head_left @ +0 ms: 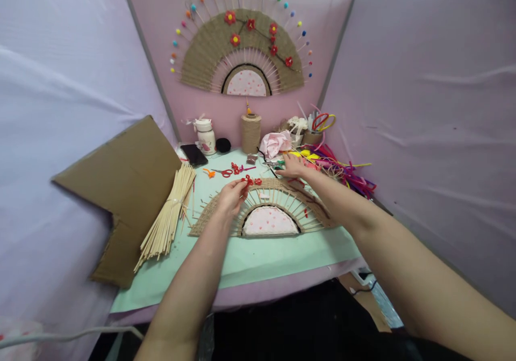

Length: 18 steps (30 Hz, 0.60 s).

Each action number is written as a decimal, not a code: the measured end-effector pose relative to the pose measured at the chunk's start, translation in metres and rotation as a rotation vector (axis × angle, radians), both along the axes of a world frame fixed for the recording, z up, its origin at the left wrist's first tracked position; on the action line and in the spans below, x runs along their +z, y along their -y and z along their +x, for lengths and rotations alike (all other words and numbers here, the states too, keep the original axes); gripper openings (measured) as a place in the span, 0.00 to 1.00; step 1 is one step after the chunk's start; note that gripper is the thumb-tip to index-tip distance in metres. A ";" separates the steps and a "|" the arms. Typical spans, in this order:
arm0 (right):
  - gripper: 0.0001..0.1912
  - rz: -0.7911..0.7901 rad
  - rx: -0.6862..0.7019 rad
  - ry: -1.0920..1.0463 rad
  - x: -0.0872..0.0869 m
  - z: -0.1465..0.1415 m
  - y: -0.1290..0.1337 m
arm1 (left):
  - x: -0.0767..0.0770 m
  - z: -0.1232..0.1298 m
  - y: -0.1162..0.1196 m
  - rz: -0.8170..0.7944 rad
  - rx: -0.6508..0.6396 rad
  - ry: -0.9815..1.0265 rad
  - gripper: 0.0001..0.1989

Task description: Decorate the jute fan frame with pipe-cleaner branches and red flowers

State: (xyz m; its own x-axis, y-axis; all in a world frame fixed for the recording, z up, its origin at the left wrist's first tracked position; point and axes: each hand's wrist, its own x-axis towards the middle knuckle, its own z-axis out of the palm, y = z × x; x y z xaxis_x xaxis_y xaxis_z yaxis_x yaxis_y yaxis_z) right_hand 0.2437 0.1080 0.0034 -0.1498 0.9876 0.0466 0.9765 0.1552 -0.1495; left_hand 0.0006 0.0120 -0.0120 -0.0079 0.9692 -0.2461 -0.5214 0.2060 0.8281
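Observation:
My left hand [233, 195] pinches a small red flower [247, 180] above the upper edge of a fan [209, 213] made of sticks and woven twine. Another red flower [258, 181] lies just right of those fingertips. The fan lies flat on the table, its half-round centre [271, 221] covered in white cloth with pink dots. My right hand [293, 166] reaches over the pile of small craft supplies behind the fan, palm down with fingers spread. What its fingertips touch is hard to make out. Red-handled scissors [226, 173] and red pieces lie behind my left hand.
A bundle of thin sticks [167, 216] and a cardboard sheet [124, 183] stand at the left. Along the back are a phone [194, 155], a white bottle [205, 136], a twine spool [251, 134] and pink cloth [275, 144]. Colourful pipe cleaners [346, 170] lie right. A finished-looking fan [209, 49] hangs behind.

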 end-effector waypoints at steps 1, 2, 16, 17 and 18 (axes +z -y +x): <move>0.41 0.010 -0.001 0.003 0.003 0.001 0.005 | 0.000 -0.001 0.000 -0.022 0.001 0.014 0.07; 0.41 0.025 0.007 0.005 0.006 0.003 0.012 | 0.000 -0.003 -0.001 -0.046 -0.002 0.032 0.07; 0.24 0.197 -0.029 -0.168 0.010 0.144 0.183 | 0.004 -0.004 0.002 -0.170 -0.108 0.058 0.07; 0.24 0.200 -0.069 -0.157 0.008 0.154 0.190 | 0.003 -0.004 0.001 -0.143 -0.120 0.051 0.07; 0.24 0.197 -0.108 -0.140 0.006 0.163 0.197 | 0.002 -0.004 0.001 -0.117 -0.133 0.044 0.07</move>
